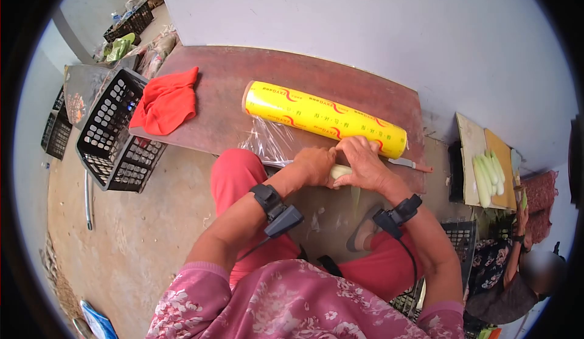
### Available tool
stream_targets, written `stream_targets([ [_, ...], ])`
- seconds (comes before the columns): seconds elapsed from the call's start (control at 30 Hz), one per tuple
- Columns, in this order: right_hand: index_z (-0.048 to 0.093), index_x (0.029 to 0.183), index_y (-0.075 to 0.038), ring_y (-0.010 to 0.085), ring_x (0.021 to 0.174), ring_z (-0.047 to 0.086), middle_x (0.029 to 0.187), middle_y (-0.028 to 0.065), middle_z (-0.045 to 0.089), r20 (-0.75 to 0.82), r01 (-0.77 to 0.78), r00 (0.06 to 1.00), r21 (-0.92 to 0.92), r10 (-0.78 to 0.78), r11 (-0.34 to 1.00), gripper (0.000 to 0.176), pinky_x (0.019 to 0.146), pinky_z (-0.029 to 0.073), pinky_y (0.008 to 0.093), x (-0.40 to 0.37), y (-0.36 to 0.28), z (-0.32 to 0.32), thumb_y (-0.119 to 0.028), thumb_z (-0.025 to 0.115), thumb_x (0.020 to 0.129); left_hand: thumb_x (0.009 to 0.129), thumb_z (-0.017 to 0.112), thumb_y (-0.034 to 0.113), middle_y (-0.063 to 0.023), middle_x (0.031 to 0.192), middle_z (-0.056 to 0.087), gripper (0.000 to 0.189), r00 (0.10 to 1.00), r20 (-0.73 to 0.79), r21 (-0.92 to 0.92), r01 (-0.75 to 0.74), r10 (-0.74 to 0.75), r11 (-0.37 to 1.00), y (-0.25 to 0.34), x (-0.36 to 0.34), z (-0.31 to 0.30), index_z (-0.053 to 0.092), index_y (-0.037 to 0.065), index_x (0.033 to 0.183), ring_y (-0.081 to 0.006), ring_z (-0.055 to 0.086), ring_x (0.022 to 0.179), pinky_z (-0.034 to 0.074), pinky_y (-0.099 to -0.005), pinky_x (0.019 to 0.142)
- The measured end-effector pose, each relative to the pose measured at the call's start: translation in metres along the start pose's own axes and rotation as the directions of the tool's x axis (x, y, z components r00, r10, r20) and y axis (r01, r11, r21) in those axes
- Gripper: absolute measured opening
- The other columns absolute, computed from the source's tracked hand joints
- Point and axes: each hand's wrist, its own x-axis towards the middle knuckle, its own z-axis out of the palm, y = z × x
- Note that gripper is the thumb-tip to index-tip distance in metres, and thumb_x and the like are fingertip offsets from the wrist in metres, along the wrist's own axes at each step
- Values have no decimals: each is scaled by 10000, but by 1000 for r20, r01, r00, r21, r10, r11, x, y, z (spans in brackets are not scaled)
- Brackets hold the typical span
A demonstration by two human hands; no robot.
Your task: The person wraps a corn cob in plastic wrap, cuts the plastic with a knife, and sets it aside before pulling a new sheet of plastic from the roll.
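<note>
My left hand (315, 166) and my right hand (365, 164) meet at the table's near edge, fingers closed around a pale whitish vegetable (340, 171). Most of it is hidden by the fingers, so I cannot tell its kind. A thin green strip (356, 200) hangs below my right hand. Just beyond both hands lies a large yellow roll of cling film (325, 119), with a loose clear sheet (267, 141) spread from its left part toward me. A knife (410, 164) with an orange-pink handle rests right of my right hand.
A red cloth (167, 102) lies on the left end of the brown table (219, 65). Black crates (115, 132) stand left of it. At right, long pale-green vegetables (488, 175) lie on a board, near another person (508, 278). A white wall (365, 17) rises behind the table.
</note>
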Motion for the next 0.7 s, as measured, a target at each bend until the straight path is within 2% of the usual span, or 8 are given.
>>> stream_targets([
  [0.07, 440, 1161, -120, 280, 1085, 421, 1089, 75, 468, 27, -16, 1000, 33, 15, 999, 797, 879, 301, 437, -3, -3, 7, -377, 827, 514, 592, 760, 495, -186, 982, 632, 726, 1000, -8, -1, -26, 26, 1000, -4, 3, 7, 546, 7, 1085, -341, 608, 932, 486, -410, 790],
  [0.17, 403, 1199, -117, 276, 1130, 410, 1130, 82, 461, 107, -114, 988, 51, 108, 992, 868, 878, 306, 440, -4, -7, 7, -370, 843, 494, 580, 762, 500, -177, 976, 638, 726, 999, 35, -3, 12, -12, 1000, -3, 2, 1, 556, 6, 1071, -334, 611, 923, 489, -408, 780],
  [0.27, 382, 1216, -102, 308, 1133, 421, 1143, 109, 462, 155, -113, 982, 3, 111, 994, 870, 866, 341, 473, -4, -8, 7, -310, 846, 510, 582, 758, 501, -172, 983, 641, 703, 997, 76, -22, -3, 5, 1000, -1, 2, -6, 573, 19, 1059, -341, 612, 914, 490, -412, 772],
  [0.37, 361, 1232, -89, 344, 1083, 456, 1126, 141, 473, 167, -85, 984, 131, 63, 988, 871, 848, 378, 496, -5, 0, 13, -239, 844, 523, 590, 753, 501, -172, 987, 641, 690, 993, 121, -26, 2, 1, 1000, 0, 3, -10, 581, 31, 1065, -337, 613, 916, 488, -409, 776],
  [0.47, 385, 1191, -66, 356, 1039, 484, 1083, 160, 493, 119, 47, 990, 248, -78, 968, 785, 859, 406, 458, -1, 18, 19, -174, 828, 552, 592, 755, 500, -179, 1007, 627, 681, 993, 113, -78, 44, -36, 996, 2, 1, -12, 590, 37, 1064, -329, 593, 968, 470, -406, 815],
  [0.57, 453, 1098, -49, 336, 1030, 507, 1063, 159, 529, 279, -70, 960, 282, -12, 957, 626, 853, 420, 394, 2, 23, 10, -143, 802, 587, 602, 753, 494, -185, 1037, 605, 673, 998, 43, -63, 43, -40, 997, 4, -4, -13, 595, 35, 1067, -325, 558, 1031, 446, -403, 863],
  [0.67, 516, 986, -34, 318, 1007, 531, 1019, 150, 568, 340, -135, 940, 263, 39, 955, 456, 836, 430, 372, 9, 19, 0, -121, 772, 619, 607, 755, 481, -191, 1060, 588, 660, 999, -32, 88, 11, -9, 996, -4, -6, -10, 601, 28, 1061, -329, 530, 1066, 432, -397, 889],
  [0.7, 528, 973, -35, 315, 994, 539, 1007, 148, 576, 347, -154, 937, 279, 50, 948, 430, 827, 433, 374, 10, 18, -4, -119, 765, 624, 605, 758, 477, -193, 1057, 590, 662, 1000, -3, 77, 17, -17, 997, -7, -6, -10, 601, 22, 1060, -331, 535, 1060, 435, -394, 886],
])
